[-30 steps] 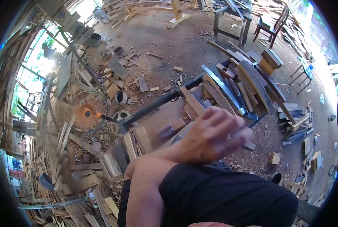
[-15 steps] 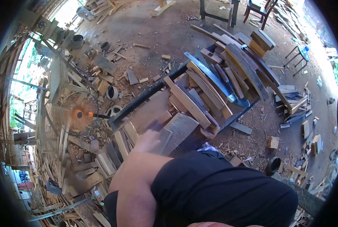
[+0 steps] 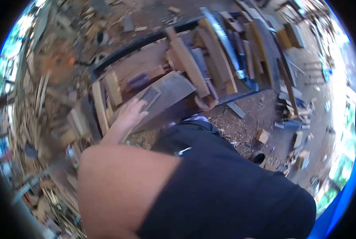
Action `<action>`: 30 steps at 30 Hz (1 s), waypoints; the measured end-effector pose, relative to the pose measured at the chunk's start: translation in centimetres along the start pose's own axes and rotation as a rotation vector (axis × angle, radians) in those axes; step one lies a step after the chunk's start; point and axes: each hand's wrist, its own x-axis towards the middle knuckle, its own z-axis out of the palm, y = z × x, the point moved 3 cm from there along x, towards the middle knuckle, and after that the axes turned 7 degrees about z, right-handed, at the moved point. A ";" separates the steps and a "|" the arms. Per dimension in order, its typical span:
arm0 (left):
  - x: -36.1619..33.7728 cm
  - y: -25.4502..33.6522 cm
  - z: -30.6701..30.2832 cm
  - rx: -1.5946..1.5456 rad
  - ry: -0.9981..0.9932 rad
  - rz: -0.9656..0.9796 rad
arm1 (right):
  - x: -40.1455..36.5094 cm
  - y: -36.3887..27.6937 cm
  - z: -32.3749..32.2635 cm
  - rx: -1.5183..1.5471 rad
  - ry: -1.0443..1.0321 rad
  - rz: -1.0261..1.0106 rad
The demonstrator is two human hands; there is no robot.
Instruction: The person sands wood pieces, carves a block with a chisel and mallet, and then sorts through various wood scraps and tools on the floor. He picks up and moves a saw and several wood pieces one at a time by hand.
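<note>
My left hand [image 3: 132,113] lies low over a narrow plank, whose grey end [image 3: 151,96] shows just past my fingertips. Its fingers are apart, and nothing is visibly gripped; blur hides whether they touch the wood. A wide grey-brown board [image 3: 172,92] lies beside it on the dark-edged bench [image 3: 124,51]. Just beyond the hand sits a blurred dark purplish-brown block [image 3: 138,81] on reddish wood. A handsaw [image 3: 221,38] with a toothed steel blade lies farther right among the boards. My right hand is not in view.
Curved and straight wood pieces [image 3: 188,65] are stacked across the bench. My bare knee [image 3: 118,179] and black shorts [image 3: 225,175] fill the foreground. Offcuts, a wood block [image 3: 262,136] and shavings litter the ground. A stool [image 3: 319,69] stands at the right.
The view has shifted, with the bench now higher in the frame. My left hand has drawn back from the dark block towards me, and its fingers are spread.
</note>
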 end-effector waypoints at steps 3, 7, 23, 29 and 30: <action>0.1 0.0 0.2 0.020 0.014 -0.003 | 2.4 0.0 2.1 0.111 -0.076 -0.149; -0.3 0.7 0.9 -0.068 -0.050 -0.020 | 2.3 -1.2 2.2 0.077 -0.040 -0.138; -0.6 3.0 4.6 0.034 0.129 -0.219 | -3.6 -5.8 -7.3 -0.394 -0.096 0.034; -2.5 1.0 7.7 0.174 0.183 -0.303 | -1.2 -5.6 -7.5 -0.371 -0.144 -0.086; -2.7 0.7 7.8 0.177 0.169 -0.286 | -0.7 -5.6 -7.4 -0.365 -0.160 -0.113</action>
